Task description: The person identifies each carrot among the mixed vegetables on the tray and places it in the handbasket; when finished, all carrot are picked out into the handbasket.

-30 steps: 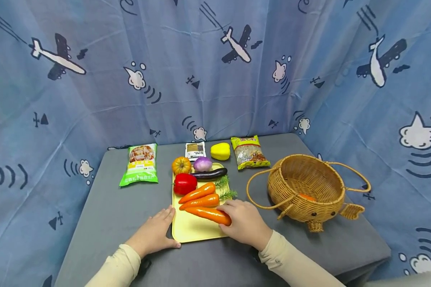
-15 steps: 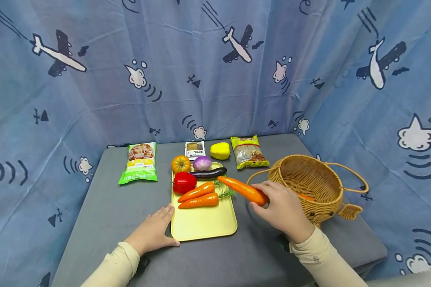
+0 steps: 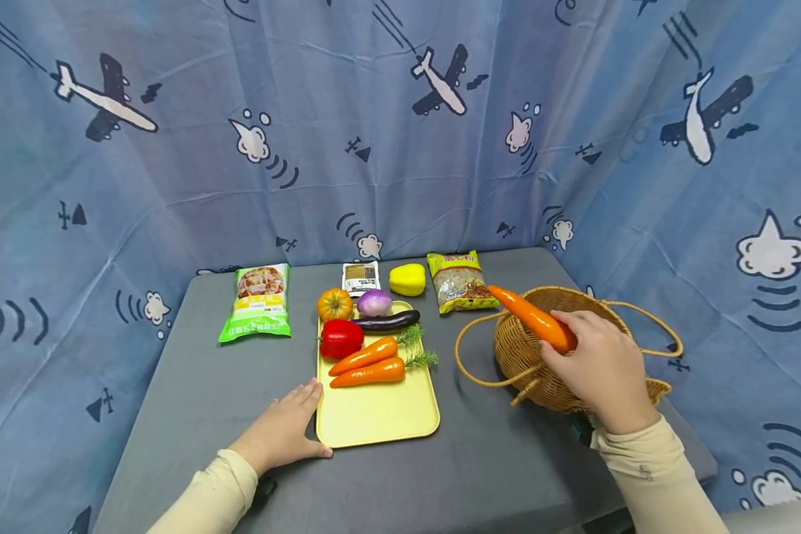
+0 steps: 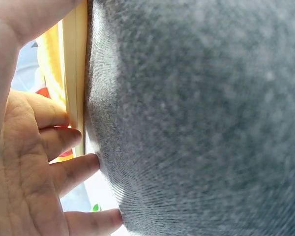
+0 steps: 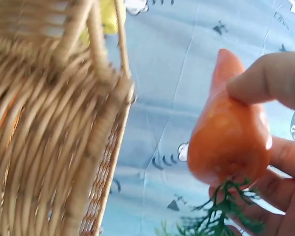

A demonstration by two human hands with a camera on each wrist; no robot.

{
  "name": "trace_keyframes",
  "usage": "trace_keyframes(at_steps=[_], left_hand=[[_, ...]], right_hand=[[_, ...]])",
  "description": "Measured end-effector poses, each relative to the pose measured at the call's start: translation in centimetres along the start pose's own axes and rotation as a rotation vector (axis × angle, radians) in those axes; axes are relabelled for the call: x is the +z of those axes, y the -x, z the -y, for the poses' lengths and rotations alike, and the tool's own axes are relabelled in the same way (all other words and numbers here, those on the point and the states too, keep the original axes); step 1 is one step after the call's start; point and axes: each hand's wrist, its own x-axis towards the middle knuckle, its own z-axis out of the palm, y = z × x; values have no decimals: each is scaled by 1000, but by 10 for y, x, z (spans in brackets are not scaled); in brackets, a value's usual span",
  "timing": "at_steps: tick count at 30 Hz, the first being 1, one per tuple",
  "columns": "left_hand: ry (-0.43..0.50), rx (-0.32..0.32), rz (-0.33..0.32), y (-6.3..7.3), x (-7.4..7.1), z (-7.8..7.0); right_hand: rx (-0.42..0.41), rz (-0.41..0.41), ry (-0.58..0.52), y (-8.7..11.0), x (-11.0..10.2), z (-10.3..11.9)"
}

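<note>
My right hand (image 3: 601, 367) grips a glossy, tapered orange carrot (image 3: 531, 315) up by the round tan wicker basket (image 3: 517, 360), not yet inside; two matching carrots (image 3: 374, 373) are left on the rectangular yellow tray (image 3: 377, 419), whose edge my loosely spread left hand (image 3: 283, 430) touches.

basket (image 3: 522, 354) partly hidden behind right hand (image 3: 602, 365)

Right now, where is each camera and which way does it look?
Head: worn there, looking forward and down at the tray; left hand, right hand and sleeves show.
Left wrist: worn there, facing the tray's edge and grey table; left hand shows.
Right wrist: worn there, facing the held carrot and basket; right hand shows.
Head and right wrist share that carrot and basket.
</note>
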Motion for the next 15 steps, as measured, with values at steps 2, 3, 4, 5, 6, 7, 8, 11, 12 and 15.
trace_keyframes(at_steps=[2, 3, 4, 5, 6, 7, 8, 11, 12, 15], left_hand=[[-4, -1, 1, 0, 0, 0], [-6, -1, 2, -1, 0, 0], [-9, -2, 3, -1, 0, 1], [-10, -2, 4, -1, 0, 1], [-10, -1, 4, -1, 0, 1], [-10, -1, 5, -1, 0, 1], [-10, 0, 6, -1, 0, 1], [-15, 2, 10, -1, 0, 1], [-18, 3, 10, -1, 0, 1], [-22, 4, 11, -1, 1, 1]], right_hand=[[34, 3, 18, 1, -1, -7], [50, 6, 26, 2, -2, -11], [63, 9, 34, 2, -2, -14], [78, 12, 41, 3, -2, -18], [91, 18, 50, 4, -3, -21], [104, 23, 60, 4, -4, -24], [117, 29, 69, 5, -4, -27], [142, 48, 98, 6, -6, -34], [147, 55, 105, 7, -6, -36], [151, 89, 114, 6, -6, -42]])
